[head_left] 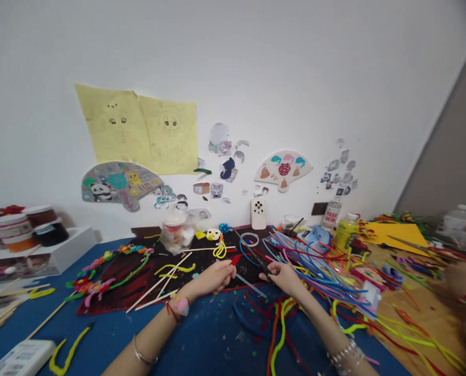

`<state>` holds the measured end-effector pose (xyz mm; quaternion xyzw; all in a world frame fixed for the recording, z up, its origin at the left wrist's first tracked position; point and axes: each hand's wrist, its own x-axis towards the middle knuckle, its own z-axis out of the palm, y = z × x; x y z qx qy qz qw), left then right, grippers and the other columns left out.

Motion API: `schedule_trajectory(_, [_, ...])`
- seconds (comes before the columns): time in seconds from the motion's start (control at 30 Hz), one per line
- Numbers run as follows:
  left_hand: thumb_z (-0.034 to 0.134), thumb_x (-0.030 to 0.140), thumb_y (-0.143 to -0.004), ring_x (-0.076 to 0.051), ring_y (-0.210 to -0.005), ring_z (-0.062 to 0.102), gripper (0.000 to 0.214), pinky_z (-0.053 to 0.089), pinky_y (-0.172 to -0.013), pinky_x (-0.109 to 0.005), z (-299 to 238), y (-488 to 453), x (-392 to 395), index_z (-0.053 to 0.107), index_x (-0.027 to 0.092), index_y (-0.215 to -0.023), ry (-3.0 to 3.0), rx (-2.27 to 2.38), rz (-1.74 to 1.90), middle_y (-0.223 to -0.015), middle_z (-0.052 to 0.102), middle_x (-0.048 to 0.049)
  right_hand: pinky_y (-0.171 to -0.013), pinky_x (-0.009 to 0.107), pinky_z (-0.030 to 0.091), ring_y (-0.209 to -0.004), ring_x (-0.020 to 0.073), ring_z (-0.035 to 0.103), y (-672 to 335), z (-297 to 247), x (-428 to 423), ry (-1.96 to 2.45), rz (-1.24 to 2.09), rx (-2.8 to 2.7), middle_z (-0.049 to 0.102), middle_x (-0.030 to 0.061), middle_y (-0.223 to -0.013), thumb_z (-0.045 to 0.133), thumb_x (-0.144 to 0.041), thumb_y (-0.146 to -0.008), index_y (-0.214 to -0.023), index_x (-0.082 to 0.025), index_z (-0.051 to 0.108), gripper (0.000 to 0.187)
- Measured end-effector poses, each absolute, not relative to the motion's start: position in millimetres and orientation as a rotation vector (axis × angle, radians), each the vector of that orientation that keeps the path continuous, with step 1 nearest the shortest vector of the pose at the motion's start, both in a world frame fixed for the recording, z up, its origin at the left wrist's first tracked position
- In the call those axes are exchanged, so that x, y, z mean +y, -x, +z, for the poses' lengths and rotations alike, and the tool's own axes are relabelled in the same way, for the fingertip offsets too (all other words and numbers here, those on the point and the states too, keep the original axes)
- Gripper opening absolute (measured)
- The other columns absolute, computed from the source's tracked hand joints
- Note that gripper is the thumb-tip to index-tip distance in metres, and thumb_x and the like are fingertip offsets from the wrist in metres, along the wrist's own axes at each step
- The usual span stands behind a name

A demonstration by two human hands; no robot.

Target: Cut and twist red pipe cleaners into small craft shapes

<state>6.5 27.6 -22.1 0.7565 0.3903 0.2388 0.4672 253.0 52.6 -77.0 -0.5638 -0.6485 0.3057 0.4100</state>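
My left hand pinches a small red piece of pipe cleaner at its fingertips, above a dark red felt mat. My right hand grips a thin black tool, probably scissors, whose tip meets the red piece. A thin silver strip lies just below the gap between my hands. Next to my right hand is a heap of colourful pipe cleaners. Yellow and white sticks lie on the mat by my left wrist.
A pipe-cleaner flower garland lies on the mat's left. Paint jars stand on a white shelf. Bottles stand at the back right. Another person's hand shows at the right edge, over a wooden surface. Drawings and paper fans cover the wall.
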Motion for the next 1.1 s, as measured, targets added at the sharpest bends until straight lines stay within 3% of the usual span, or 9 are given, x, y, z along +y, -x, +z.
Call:
schedule_trajectory(0.1, [0.027, 0.052, -0.085, -0.005, -0.035, 0.023, 0.036, 0.023, -0.033, -0.017, -21.6, -9.2, 24.2, 0.042, 0.019, -0.081, -1.731, 0.857, 0.483, -0.051, 0.031, 0.0088, -0.045, 0.021, 0.027, -0.043, 0.0088, 0.04, -272.1, -82.1, 58.3, 1.479, 0.728, -1.633, 0.045, -0.0061, -0.042, 0.072, -0.033, -0.05, -0.047, -0.017, 0.052, 0.026])
schedule_trajectory(0.23, [0.033, 0.05, -0.085, -0.004, -0.035, 0.024, 0.034, 0.021, -0.033, -0.016, -19.5, -12.4, 20.4, 0.044, 0.019, -0.081, -1.632, 0.796, 0.445, -0.052, 0.033, 0.0083, -0.055, 0.026, 0.036, -0.058, 0.0158, 0.052, -278.9, -76.4, 57.9, 1.44, 0.697, -1.589, 0.06, 0.0017, -0.059, 0.07, -0.026, -0.053, -0.059, -0.017, 0.065, 0.012])
schedule_trajectory(0.33, [0.036, 0.049, -0.084, -0.004, -0.035, 0.025, 0.032, 0.022, -0.033, -0.015, -21.1, -15.0, 19.5, 0.045, 0.018, -0.081, -1.598, 0.78, 0.424, -0.054, 0.035, 0.0079, -0.063, 0.028, 0.04, -0.069, 0.0181, 0.056, -264.8, -67.8, 51.6, 1.318, 0.783, -1.591, 0.065, 0.0054, -0.074, 0.064, -0.033, -0.063, -0.074, -0.017, 0.068, 0.019])
schedule_trajectory(0.5, [0.039, 0.046, -0.083, -0.004, -0.035, 0.027, 0.03, 0.023, -0.033, -0.015, -30.3, -19.4, 20.7, 0.047, 0.018, -0.082, -1.585, 0.787, 0.388, -0.054, 0.037, 0.0077, -0.056, 0.026, 0.043, -0.057, 0.014, 0.055, -214.5, -62.3, 25.1, 1.064, 1.098, -1.592, 0.064, 0.0022, -0.065, 0.06, -0.043, -0.07, -0.085, -0.016, 0.068, 0.031])
schedule_trajectory(0.6, [0.04, 0.044, -0.083, -0.004, -0.034, 0.031, 0.028, 0.024, -0.033, -0.015, -35.0, -20.6, 22.2, 0.048, 0.018, -0.084, -1.598, 0.789, 0.365, -0.054, 0.04, 0.007, -0.055, 0.024, 0.041, -0.054, 0.0121, 0.053, -190.6, -65.6, 10.5, 0.977, 1.154, -1.465, 0.06, -0.0007, -0.058, 0.061, -0.042, -0.071, -0.078, -0.016, 0.065, 0.028])
schedule_trajectory(0.7, [0.038, 0.045, -0.084, -0.007, -0.035, 0.042, 0.031, 0.029, -0.034, -0.017, -34.9, -17.8, 24.5, 0.05, 0.017, -0.088, -1.631, 0.785, 0.315, -0.056, 0.05, 0.0039, -0.053, 0.023, 0.04, -0.051, 0.0108, 0.05, -182.6, -70.7, 6.0, 0.94, 1.178, -1.318, 0.057, -0.0016, -0.053, 0.064, -0.04, -0.071, -0.067, -0.015, 0.064, 0.026])
schedule_trajectory(0.87, [0.034, 0.048, -0.084, -0.013, -0.043, 0.056, 0.04, 0.042, -0.044, -0.023, -26.3, -2.6, 28.9, 0.056, 0.015, -0.09, -1.68, 0.772, 0.104, -0.064, 0.059, -0.003, -0.054, 0.023, 0.042, -0.053, 0.0101, 0.05, -194.0, -72.5, 15.5, 0.873, 1.214, -1.047, 0.057, -0.0019, -0.057, 0.067, -0.039, -0.069, -0.077, -0.016, 0.066, 0.025])
schedule_trajectory(0.97, [0.043, 0.049, -0.079, -0.017, -0.044, 0.058, 0.038, 0.045, -0.044, -0.028, -23.9, 6.3, 28.3, 0.058, 0.014, -0.085, -1.69, 0.811, -0.071, -0.064, 0.061, -0.0057, -0.057, 0.024, 0.046, -0.058, 0.0106, 0.054, -202.9, -68.3, 20.7, 0.814, 1.251, -0.928, 0.063, 0.0015, -0.07, 0.072, -0.037, -0.065, -0.082, -0.016, 0.066, 0.027])
schedule_trajectory(1.1, [0.053, 0.047, -0.071, -0.015, -0.04, 0.051, 0.034, 0.039, -0.04, -0.024, -23.1, 10.5, 21.4, 0.06, 0.016, -0.084, -1.953, 1.005, -0.19, -0.059, 0.059, -0.0025, -0.06, 0.024, 0.049, -0.061, 0.0104, 0.057, -209.0, -62.6, 21.7, 0.766, 1.276, -0.823, 0.066, 0.0035, -0.078, 0.075, -0.032, -0.061, -0.087, -0.016, 0.066, 0.032])
